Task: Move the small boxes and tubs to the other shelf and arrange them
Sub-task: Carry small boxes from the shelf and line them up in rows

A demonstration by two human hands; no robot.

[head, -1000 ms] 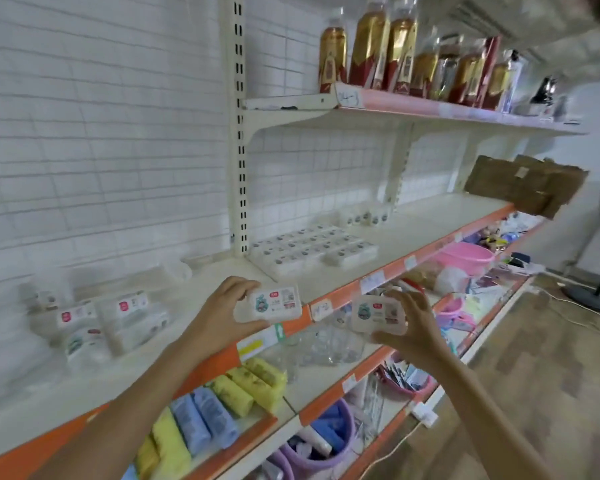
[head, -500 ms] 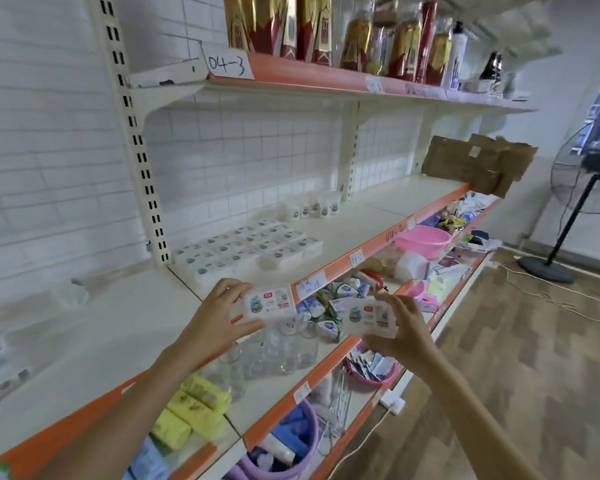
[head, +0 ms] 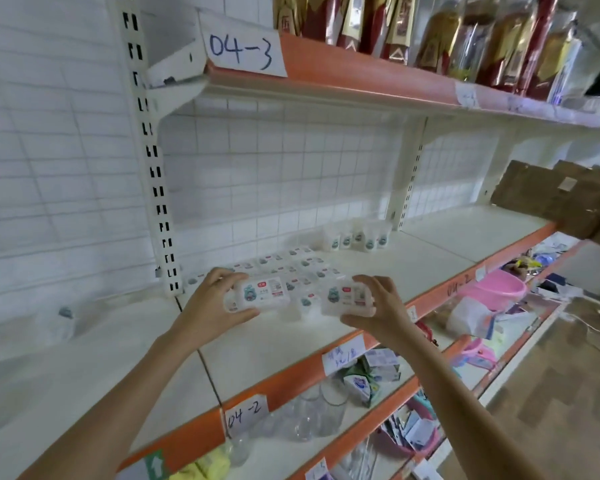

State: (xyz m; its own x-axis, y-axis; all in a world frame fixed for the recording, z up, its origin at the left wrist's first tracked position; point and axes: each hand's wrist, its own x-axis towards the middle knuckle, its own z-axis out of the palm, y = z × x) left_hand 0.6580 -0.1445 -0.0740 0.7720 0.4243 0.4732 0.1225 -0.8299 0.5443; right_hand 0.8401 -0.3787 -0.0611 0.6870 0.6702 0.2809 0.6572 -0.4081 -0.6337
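Note:
My left hand grips a small white box with a red and teal label, thumb under it and fingers over its far edge. My right hand grips a second small white box the same way. Both boxes hang just above the white shelf, in front of several identical small boxes laid flat in rows. Several small white tubs stand in a row further back by the tiled wall.
A slotted upright divides the left bay from this one. A bottle shelf hangs above. Cardboard juts out at right. Glass jars and a pink basin sit on lower shelves.
The view swung right from the left bay to the bay labelled 04-3. Both hands carried their boxes forward over the shelf, close to the rows of boxes.

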